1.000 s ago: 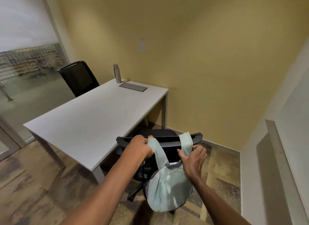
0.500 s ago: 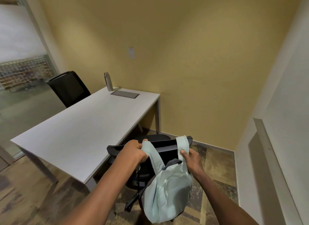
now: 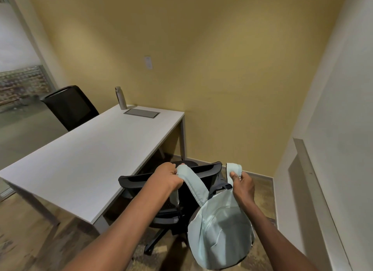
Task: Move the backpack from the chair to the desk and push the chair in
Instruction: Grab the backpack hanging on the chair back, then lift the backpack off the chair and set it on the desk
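Observation:
A pale mint backpack (image 3: 220,234) hangs by its two shoulder straps behind the backrest of a black office chair (image 3: 141,179). My left hand (image 3: 166,177) is closed around the left strap, right at the top edge of the backrest. My right hand (image 3: 243,185) pinches the right strap, which is lifted free to the right of the backrest. The chair stands at the near right side of a white desk (image 3: 80,163), its seat partly under the desktop. The bag's body dangles above the floor.
A metal water bottle (image 3: 120,98) and a grey cable hatch (image 3: 141,113) sit at the desk's far end. A second black chair (image 3: 69,107) stands on the far left side. A yellow wall lies ahead, a white wall with a ledge (image 3: 314,190) close on the right.
The right strap has come off the backrest and my right hand has lifted it to the right. The backpack has swung right and slightly up. The view has tilted upward.

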Action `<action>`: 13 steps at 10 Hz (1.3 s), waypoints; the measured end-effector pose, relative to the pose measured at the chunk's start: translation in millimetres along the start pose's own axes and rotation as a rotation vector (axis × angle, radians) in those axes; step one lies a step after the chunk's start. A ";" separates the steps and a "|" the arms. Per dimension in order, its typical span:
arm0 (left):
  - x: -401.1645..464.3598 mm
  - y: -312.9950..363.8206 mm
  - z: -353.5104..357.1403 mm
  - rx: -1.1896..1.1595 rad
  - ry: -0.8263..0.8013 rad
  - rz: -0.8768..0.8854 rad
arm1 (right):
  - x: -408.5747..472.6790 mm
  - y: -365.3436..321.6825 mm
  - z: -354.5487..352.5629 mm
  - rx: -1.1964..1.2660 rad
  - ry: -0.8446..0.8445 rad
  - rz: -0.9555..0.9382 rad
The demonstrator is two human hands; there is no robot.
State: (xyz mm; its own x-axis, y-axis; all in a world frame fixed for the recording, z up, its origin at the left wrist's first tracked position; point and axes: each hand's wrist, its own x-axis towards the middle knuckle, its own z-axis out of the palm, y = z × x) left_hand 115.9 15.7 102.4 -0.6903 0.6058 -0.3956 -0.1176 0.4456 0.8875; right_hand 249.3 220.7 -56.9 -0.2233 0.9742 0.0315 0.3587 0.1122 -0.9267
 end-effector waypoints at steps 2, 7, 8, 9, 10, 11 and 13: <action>0.7 -2.5 13.8 0.099 -0.020 0.083 | -7.2 -9.8 -24.7 -0.043 -0.032 -0.071; 9.8 16.7 73.0 0.838 0.035 0.639 | -5.6 -102.9 -110.0 0.065 0.074 -0.234; -10.4 23.8 84.3 0.614 -0.334 0.628 | -7.7 -117.7 -116.1 0.114 0.082 -0.257; -19.0 21.5 97.2 0.632 -0.359 0.667 | -8.6 -126.4 -119.3 0.160 0.102 -0.263; -19.9 22.4 104.1 0.630 -0.157 0.720 | -9.5 -130.2 -121.5 0.199 0.093 -0.253; -20.1 28.5 102.9 0.590 -0.137 0.736 | -5.2 -133.9 -131.4 0.054 0.008 -0.264; -16.9 36.7 108.2 0.596 -0.141 0.778 | -0.8 -140.6 -162.6 -0.744 0.000 -0.420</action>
State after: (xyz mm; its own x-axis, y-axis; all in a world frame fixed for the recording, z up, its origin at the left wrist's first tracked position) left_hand 200.5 93.1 116.1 -0.3266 0.9263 0.1879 0.7379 0.1257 0.6631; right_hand 346.4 235.9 134.3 -0.4715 0.8228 0.3173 0.7480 0.5637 -0.3504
